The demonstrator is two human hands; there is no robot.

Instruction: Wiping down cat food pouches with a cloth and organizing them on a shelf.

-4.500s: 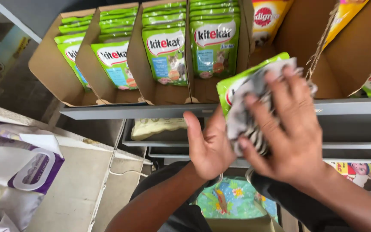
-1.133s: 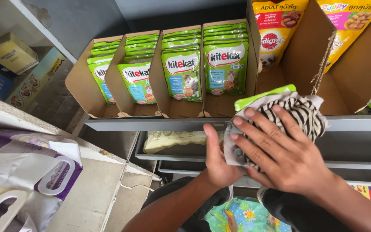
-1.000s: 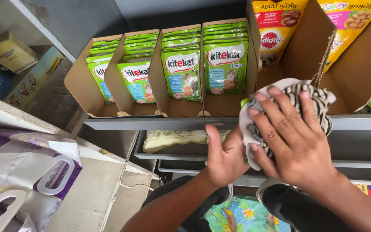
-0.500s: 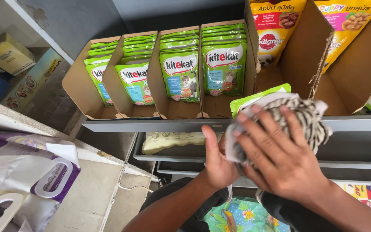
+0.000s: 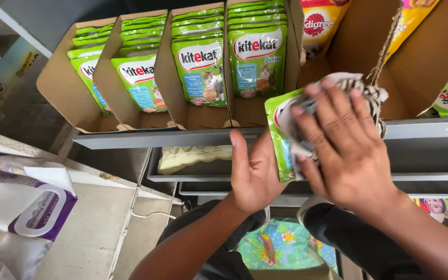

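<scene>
A green pet food pouch is held upright just right of frame centre, in front of the grey shelf edge. The left hand is seen below and behind the pouch, palm toward it, thumb raised on the left side, fingers hidden behind the pouch; the pouch is gripped from behind. The right hand is spread flat, fingers extended, pressed over a black-and-white striped cloth which is laid against the pouch front. The cloth is bunched under the fingers and sticks out at upper right of the hand.

Across the upper frame, four open cardboard trays are lined up on the shelf, each filled with upright green pouches. At upper right, a larger cardboard box is seen with yellow pet food bags behind it. Below the shelf edge, a pale yellow flat packet is lying on a lower shelf. At lower left, a white sack with purple print is resting on a pale surface. At bottom centre, a colourful patterned fabric is visible between dark sleeves
</scene>
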